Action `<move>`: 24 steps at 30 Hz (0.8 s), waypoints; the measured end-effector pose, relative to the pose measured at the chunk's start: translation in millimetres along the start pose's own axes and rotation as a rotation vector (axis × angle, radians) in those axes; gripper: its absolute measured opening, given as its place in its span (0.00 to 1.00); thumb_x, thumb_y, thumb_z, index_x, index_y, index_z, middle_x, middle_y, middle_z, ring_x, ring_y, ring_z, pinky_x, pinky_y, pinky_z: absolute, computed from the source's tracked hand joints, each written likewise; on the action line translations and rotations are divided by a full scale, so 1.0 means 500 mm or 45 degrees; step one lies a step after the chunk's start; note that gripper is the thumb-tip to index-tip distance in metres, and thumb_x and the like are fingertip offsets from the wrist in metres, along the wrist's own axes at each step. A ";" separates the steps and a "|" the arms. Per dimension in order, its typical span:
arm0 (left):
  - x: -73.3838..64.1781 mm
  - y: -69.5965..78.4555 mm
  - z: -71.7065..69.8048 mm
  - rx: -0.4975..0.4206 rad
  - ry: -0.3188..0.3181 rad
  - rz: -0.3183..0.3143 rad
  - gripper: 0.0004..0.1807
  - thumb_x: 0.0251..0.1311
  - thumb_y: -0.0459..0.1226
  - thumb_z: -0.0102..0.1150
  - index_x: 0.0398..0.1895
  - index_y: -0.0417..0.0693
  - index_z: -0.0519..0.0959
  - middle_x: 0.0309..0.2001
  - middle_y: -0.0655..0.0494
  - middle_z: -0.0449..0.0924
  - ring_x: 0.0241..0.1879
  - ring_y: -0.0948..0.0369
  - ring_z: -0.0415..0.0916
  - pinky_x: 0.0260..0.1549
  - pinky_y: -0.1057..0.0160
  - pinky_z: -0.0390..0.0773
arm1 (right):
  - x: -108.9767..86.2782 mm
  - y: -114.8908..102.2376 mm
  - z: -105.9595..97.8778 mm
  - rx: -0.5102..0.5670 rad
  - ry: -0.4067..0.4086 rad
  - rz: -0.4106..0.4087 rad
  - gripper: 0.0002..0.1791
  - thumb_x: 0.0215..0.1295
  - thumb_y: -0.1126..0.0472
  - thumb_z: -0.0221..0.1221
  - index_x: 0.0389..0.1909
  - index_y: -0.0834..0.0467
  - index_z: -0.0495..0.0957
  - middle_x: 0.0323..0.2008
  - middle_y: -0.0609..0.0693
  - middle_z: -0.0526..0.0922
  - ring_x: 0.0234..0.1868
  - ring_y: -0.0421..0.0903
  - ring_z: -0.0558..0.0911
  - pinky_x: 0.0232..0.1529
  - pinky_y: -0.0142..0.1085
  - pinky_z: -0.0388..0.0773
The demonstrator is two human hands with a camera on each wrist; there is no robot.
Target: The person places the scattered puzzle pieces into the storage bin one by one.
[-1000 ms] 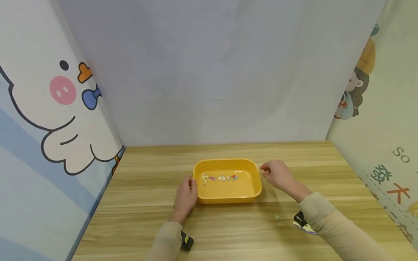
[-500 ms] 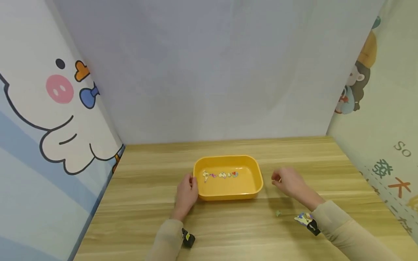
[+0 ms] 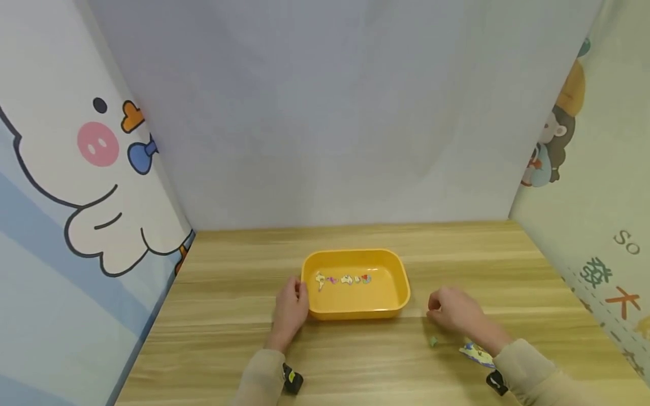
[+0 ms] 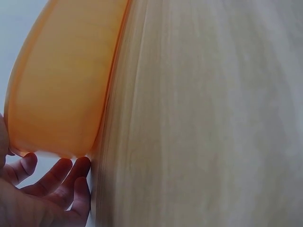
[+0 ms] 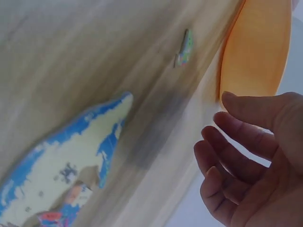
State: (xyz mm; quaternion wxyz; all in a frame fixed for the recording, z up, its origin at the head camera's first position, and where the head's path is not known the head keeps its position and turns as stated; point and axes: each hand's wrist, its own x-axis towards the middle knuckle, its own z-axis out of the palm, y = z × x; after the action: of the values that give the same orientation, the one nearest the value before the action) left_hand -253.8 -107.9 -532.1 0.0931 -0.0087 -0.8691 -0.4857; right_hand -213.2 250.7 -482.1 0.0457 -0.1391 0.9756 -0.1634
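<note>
The yellow tray (image 3: 355,297) touches the left hand (image 3: 291,308), fingers seemingly clamped on one end. The right hand (image 3: 457,313) hovers, fingers apart.

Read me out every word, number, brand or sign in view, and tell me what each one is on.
"SO": grey letters on the right-hand wall covering.
"發": dark green, same covering.
"大": orange, same covering.
Marks on the black left-wrist device and black right-wrist device: too small to read.
Yellow tray and small printed pieces inside it: no readable text.
</note>
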 end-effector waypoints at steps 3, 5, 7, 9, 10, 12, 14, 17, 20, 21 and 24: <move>-0.002 -0.001 0.002 0.006 0.007 -0.009 0.06 0.70 0.36 0.46 0.34 0.45 0.70 0.33 0.51 0.76 0.32 0.58 0.75 0.28 0.62 0.76 | -0.014 0.000 0.013 0.022 -0.041 0.037 0.10 0.53 0.58 0.67 0.21 0.54 0.75 0.22 0.44 0.75 0.24 0.42 0.71 0.26 0.40 0.71; -0.003 -0.001 0.003 0.007 0.016 -0.010 0.06 0.70 0.36 0.47 0.34 0.45 0.70 0.33 0.51 0.76 0.32 0.58 0.75 0.28 0.61 0.76 | -0.023 -0.001 0.021 0.038 -0.064 0.066 0.14 0.53 0.55 0.68 0.21 0.54 0.73 0.20 0.44 0.72 0.22 0.42 0.70 0.24 0.39 0.69; -0.003 -0.002 0.003 0.006 0.023 -0.004 0.06 0.70 0.36 0.47 0.33 0.45 0.70 0.32 0.51 0.76 0.31 0.58 0.74 0.28 0.61 0.76 | -0.032 -0.002 0.030 0.061 -0.078 0.100 0.17 0.52 0.54 0.70 0.20 0.55 0.70 0.18 0.44 0.70 0.20 0.42 0.68 0.22 0.37 0.67; -0.002 -0.003 0.004 0.007 0.027 -0.005 0.07 0.70 0.36 0.47 0.33 0.45 0.70 0.31 0.51 0.76 0.31 0.58 0.74 0.27 0.61 0.76 | -0.040 -0.004 0.038 0.083 -0.091 0.132 0.18 0.50 0.53 0.71 0.20 0.55 0.69 0.17 0.44 0.69 0.19 0.42 0.67 0.21 0.36 0.65; -0.002 -0.004 0.004 0.008 0.026 -0.005 0.07 0.70 0.36 0.46 0.33 0.45 0.70 0.31 0.51 0.76 0.31 0.58 0.74 0.27 0.61 0.76 | -0.043 -0.004 0.041 0.093 -0.093 0.147 0.19 0.50 0.54 0.71 0.20 0.55 0.69 0.17 0.44 0.69 0.19 0.41 0.67 0.20 0.36 0.65; -0.001 -0.005 0.003 0.010 0.023 -0.009 0.07 0.70 0.37 0.46 0.34 0.45 0.70 0.32 0.51 0.76 0.31 0.58 0.74 0.27 0.61 0.76 | -0.049 -0.006 0.045 0.113 -0.091 0.161 0.18 0.50 0.54 0.71 0.20 0.55 0.69 0.17 0.44 0.69 0.19 0.41 0.67 0.20 0.35 0.64; 0.000 -0.006 0.002 0.008 0.021 -0.022 0.06 0.70 0.37 0.46 0.34 0.45 0.70 0.32 0.51 0.76 0.31 0.58 0.75 0.27 0.62 0.76 | -0.055 -0.007 0.047 0.140 -0.099 0.173 0.18 0.50 0.54 0.71 0.20 0.55 0.70 0.17 0.45 0.69 0.18 0.41 0.67 0.20 0.34 0.64; 0.001 -0.008 0.001 0.004 0.014 -0.024 0.06 0.70 0.37 0.46 0.34 0.45 0.70 0.33 0.51 0.76 0.32 0.58 0.75 0.26 0.62 0.76 | -0.061 -0.009 0.049 0.177 -0.102 0.182 0.18 0.49 0.53 0.72 0.21 0.55 0.70 0.17 0.45 0.69 0.19 0.41 0.67 0.20 0.34 0.65; 0.002 -0.011 0.001 0.001 0.011 -0.022 0.06 0.70 0.36 0.46 0.35 0.44 0.70 0.32 0.51 0.76 0.31 0.59 0.75 0.26 0.63 0.76 | -0.063 -0.007 0.053 0.199 -0.089 0.156 0.19 0.49 0.52 0.72 0.21 0.55 0.71 0.18 0.44 0.69 0.20 0.41 0.68 0.21 0.34 0.65; 0.002 -0.011 0.001 0.001 0.012 -0.019 0.06 0.70 0.36 0.46 0.35 0.44 0.70 0.32 0.51 0.76 0.31 0.59 0.75 0.26 0.63 0.76 | -0.062 -0.007 0.055 0.204 -0.082 0.144 0.19 0.49 0.53 0.72 0.21 0.56 0.71 0.18 0.44 0.69 0.20 0.41 0.68 0.22 0.34 0.65; 0.003 -0.011 0.001 0.000 0.017 -0.018 0.07 0.70 0.36 0.46 0.35 0.44 0.70 0.32 0.51 0.76 0.30 0.59 0.74 0.25 0.63 0.76 | -0.060 -0.004 0.059 0.219 -0.068 0.111 0.17 0.51 0.57 0.71 0.22 0.56 0.71 0.19 0.45 0.69 0.20 0.42 0.68 0.22 0.34 0.65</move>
State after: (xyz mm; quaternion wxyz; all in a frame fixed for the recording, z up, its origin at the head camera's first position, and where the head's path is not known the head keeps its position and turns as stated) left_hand -255.9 -110.6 -536.8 0.0955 0.0009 -0.8685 -0.4864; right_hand -179.7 248.3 -507.7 0.0904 -0.0964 0.9616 -0.2407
